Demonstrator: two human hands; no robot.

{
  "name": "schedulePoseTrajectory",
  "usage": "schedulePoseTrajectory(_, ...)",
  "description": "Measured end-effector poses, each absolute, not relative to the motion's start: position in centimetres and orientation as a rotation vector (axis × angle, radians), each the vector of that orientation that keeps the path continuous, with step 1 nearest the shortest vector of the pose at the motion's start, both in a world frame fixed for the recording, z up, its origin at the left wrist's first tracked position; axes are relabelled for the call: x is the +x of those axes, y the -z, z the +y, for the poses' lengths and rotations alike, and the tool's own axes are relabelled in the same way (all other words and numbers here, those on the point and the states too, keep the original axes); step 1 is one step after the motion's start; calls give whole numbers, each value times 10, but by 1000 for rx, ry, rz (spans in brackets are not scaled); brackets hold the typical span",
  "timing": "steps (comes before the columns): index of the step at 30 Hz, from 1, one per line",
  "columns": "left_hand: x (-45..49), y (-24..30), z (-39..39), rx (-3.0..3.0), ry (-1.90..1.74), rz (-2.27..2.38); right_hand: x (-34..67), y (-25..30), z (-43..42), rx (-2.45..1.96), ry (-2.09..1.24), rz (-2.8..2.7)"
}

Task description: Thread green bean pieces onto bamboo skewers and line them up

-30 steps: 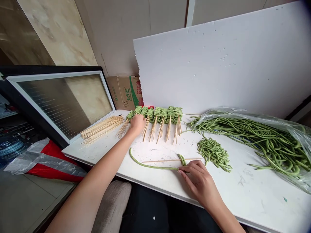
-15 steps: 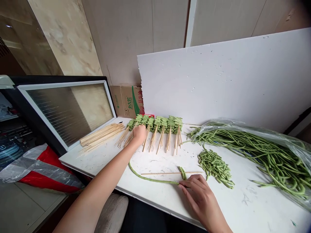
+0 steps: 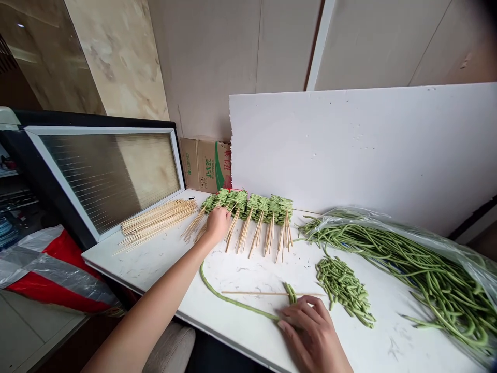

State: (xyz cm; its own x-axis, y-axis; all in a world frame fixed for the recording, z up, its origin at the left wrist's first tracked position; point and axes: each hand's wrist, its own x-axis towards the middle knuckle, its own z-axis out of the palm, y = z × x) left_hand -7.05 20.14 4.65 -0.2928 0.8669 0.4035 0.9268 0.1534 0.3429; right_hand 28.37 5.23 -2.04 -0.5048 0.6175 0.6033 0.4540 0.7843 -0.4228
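My left hand (image 3: 218, 226) is closed at the left part of the bean stack, apparently around the stick of a bean skewer; its fingers hide most of the grip. Skewered cut beans (image 3: 258, 204) lie stacked in a row with their bamboo sticks (image 3: 244, 234) fanned toward me. My right hand (image 3: 312, 331) rests low on the table, thumb and forefinger closed at the end of a long green bean (image 3: 236, 302), which curves left toward my left forearm. Just beyond the right fingers lies a single bamboo skewer (image 3: 256, 293), with short bean pieces (image 3: 289, 292) at its right part.
Loose bamboo skewers (image 3: 159, 220) lie left on the white table (image 3: 155, 264). Cut bean pieces (image 3: 344, 290) form a pile at right, before long beans (image 3: 411, 264) in clear plastic. A foam board (image 3: 349, 150), cardboard box (image 3: 205, 163) and framed glass panel (image 3: 112, 181) stand behind.
The view has tilted and shifted a little. My left hand has drawn slightly back from the stack, staying closed. My right hand stays at the bean's end, which has slid slightly left.
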Motion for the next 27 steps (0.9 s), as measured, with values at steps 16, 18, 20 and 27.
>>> schedulePoseTrajectory(16,-54,-29,157,-1877,1173,-2105,130,-130,338,-1331,-426,-2238)
schedulePoseTrajectory(18,-53,-28,155,-1887,1169,-2097,115,-127,358,-1440,-442,-2251)
schedulePoseTrajectory(20,-54,-27,153,-1898,1170,-2099,109,-121,370,-1469,-478,-2251)
schedulePoseTrajectory(27,-54,-27,153,-1927,1149,-2142,118,-105,372,-1411,-571,-2074)
